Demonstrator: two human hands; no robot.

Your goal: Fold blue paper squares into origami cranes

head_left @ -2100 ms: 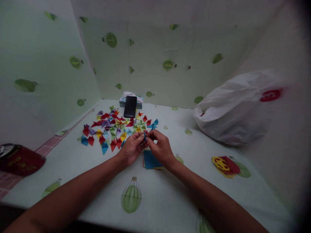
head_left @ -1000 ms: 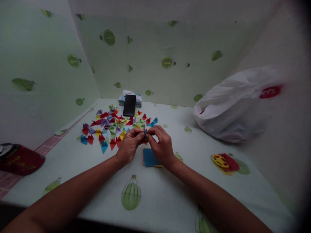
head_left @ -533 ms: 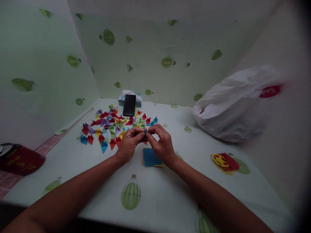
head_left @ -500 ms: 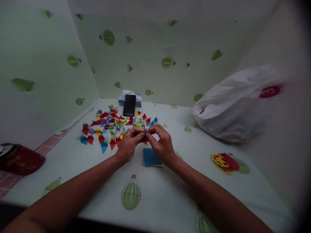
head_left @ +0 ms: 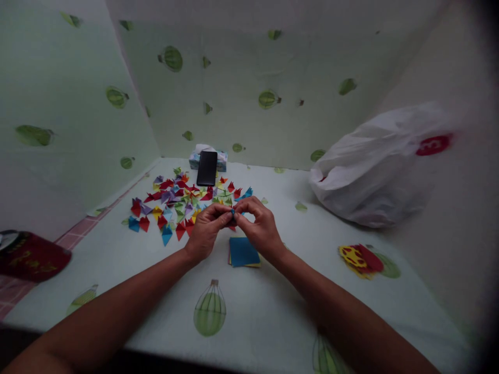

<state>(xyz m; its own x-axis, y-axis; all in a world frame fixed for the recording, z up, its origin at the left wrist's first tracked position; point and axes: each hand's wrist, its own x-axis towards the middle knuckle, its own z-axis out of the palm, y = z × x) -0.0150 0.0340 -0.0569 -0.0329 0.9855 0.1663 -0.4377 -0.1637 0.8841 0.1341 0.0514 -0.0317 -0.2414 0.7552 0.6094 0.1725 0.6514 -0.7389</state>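
Between the fingertips of both hands is a small piece of folded blue paper [head_left: 233, 211], mostly hidden by the fingers. My left hand [head_left: 206, 228] pinches it from the left, thumb and forefinger together. From the other side my right hand [head_left: 259, 226] grips it with thumb and bent forefinger. Just below the hands lies a stack of square paper sheets [head_left: 244, 253], a blue one on top and yellow edges showing. Beyond my left hand spreads a heap of small folded paper figures [head_left: 171, 197] in red, blue, purple, yellow and green.
A black phone [head_left: 207, 168] leans on a tissue box [head_left: 223, 160] at the back. To the right sit a white plastic bag [head_left: 370, 171] and yellow and red cut-out pieces [head_left: 360, 261]. A red can [head_left: 35, 255] stands at the left edge of the cloth-covered table [head_left: 163, 311].
Both hands keep their pinch on the blue paper, with only a slight shift of the right fingers. The whole view has moved very slightly.
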